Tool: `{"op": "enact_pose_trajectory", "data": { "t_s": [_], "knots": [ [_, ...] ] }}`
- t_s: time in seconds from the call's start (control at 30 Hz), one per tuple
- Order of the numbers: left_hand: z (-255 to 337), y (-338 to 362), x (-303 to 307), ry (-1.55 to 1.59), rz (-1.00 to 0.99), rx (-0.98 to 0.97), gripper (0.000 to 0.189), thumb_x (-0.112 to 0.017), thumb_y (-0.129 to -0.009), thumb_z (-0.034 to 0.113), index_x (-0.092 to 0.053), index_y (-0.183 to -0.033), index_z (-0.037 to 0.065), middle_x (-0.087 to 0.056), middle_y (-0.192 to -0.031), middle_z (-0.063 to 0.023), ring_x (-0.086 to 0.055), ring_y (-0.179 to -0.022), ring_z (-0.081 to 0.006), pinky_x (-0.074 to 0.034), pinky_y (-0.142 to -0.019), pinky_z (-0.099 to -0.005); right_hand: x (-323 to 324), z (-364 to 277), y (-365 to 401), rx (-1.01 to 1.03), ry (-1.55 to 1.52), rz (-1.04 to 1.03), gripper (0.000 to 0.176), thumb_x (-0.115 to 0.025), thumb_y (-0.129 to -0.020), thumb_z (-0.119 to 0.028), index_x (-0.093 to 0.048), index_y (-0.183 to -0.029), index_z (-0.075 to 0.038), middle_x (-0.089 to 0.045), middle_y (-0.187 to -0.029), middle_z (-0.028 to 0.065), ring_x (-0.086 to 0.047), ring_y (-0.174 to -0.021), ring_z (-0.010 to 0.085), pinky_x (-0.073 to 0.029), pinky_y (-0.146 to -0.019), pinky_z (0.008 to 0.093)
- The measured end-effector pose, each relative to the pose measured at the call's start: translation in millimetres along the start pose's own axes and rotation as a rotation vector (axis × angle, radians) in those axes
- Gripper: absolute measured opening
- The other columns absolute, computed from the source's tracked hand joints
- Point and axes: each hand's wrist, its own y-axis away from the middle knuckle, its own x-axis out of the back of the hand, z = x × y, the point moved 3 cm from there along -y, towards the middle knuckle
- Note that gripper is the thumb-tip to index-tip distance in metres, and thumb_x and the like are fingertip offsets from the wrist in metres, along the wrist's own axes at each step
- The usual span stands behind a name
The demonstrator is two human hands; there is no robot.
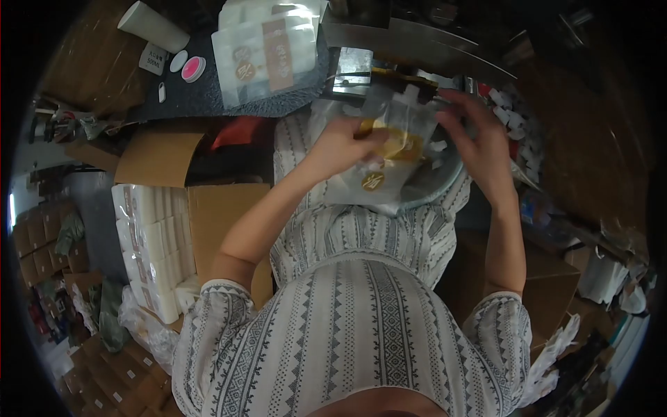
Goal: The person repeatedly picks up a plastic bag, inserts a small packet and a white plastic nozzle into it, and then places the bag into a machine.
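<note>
My left hand (345,147) is closed on a clear plastic pouch (389,182) with gold-brown printing, held over my lap. A white spout (410,94) shows at the pouch's upper end. To the right of the pouch, my right hand (481,139) is raised with fingers bent and apart; I see nothing between them. Below the hands, a round basin (438,182) rests on my lap, partly covered by the pouch. Small white pieces (438,146) show near its rim. Beyond the hands is a metal machine part (353,68), partly hidden.
Flat printed pouches (267,55) are stacked on the dark-covered table, beside a white cup (153,26) and a round pink tin (193,68). An open carton (229,208) with packed pouches (154,236) stands at left. White plastic pieces (514,121) lie at right.
</note>
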Motion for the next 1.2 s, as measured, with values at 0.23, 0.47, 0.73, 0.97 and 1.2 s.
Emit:
{"op": "enact_pose_trajectory", "data": {
  "t_s": [0.23, 0.47, 0.73, 0.97, 1.2],
  "knots": [
    [2.5, -36.9, -6.4, 0.478, 0.030, 0.224, 0.033, -0.063, -0.091, 0.026, -0.064, -0.103, -0.005, -0.065, -0.091, -0.0083, -0.061, -0.079, -0.0122, -0.049, -0.070, -0.0249, 43.1, 42.5, 12.4, -0.259, 0.571, 0.092, 0.026, -0.063, -0.085, -0.011, -0.063, -0.111, -0.007, -0.069, -0.092, 0.0122, -0.068, -0.081, 0.0243, -0.049, -0.070, 0.0298],
    [-48.7, -22.0, 91.2, -0.702, 0.730, -0.328, 0.051, -0.057, -0.092, 0.033, -0.047, -0.129, -0.001, -0.061, -0.111, -0.0206, -0.059, -0.103, -0.0365, -0.046, -0.086, -0.0385, 47.9, 91.3, -0.6, -0.402, 0.314, -0.040, 0.025, -0.061, -0.083, -0.012, -0.059, -0.106, -0.004, -0.067, -0.089, 0.0142, -0.067, -0.083, 0.0270, -0.050, -0.072, 0.0351],
    [-33.5, 27.7, 87.1, -1.104, 0.648, -0.316, 0.026, -0.063, -0.084, 0.015, -0.059, -0.107, 0.005, -0.062, -0.102, -0.0133, -0.060, -0.093, -0.0336, -0.045, -0.080, -0.0409, 56.9, 85.4, 4.1, -0.295, 0.457, 0.065, 0.024, -0.063, -0.080, -0.006, -0.059, -0.104, -0.003, -0.065, -0.088, 0.0147, -0.063, -0.079, 0.0227, -0.049, -0.073, 0.0325],
    [-1.4, 59.6, 56.1, -0.872, 0.741, -0.352, 0.006, -0.064, -0.080, 0.008, -0.065, -0.085, 0.006, -0.062, -0.080, -0.0081, -0.061, -0.070, -0.0307, -0.048, -0.058, -0.0367, 6.0, -21.9, -3.4, 0.056, 0.053, -0.025, 0.026, -0.068, -0.079, -0.002, -0.062, -0.104, -0.003, -0.063, -0.092, 0.0109, -0.064, -0.079, 0.0191, -0.049, -0.072, 0.0283],
    [7.9, 54.8, 21.7, -0.656, 0.357, -0.457, 0.007, -0.065, -0.081, 0.010, -0.066, -0.087, 0.006, -0.063, -0.081, -0.0099, -0.062, -0.066, -0.0290, -0.048, -0.057, -0.0341, -26.6, -36.4, -9.7, 0.344, 0.119, -0.178, 0.028, -0.070, -0.080, -0.009, -0.064, -0.106, -0.005, -0.062, -0.098, 0.0052, -0.063, -0.090, 0.0168, -0.050, -0.073, 0.0294]
  ]
}}
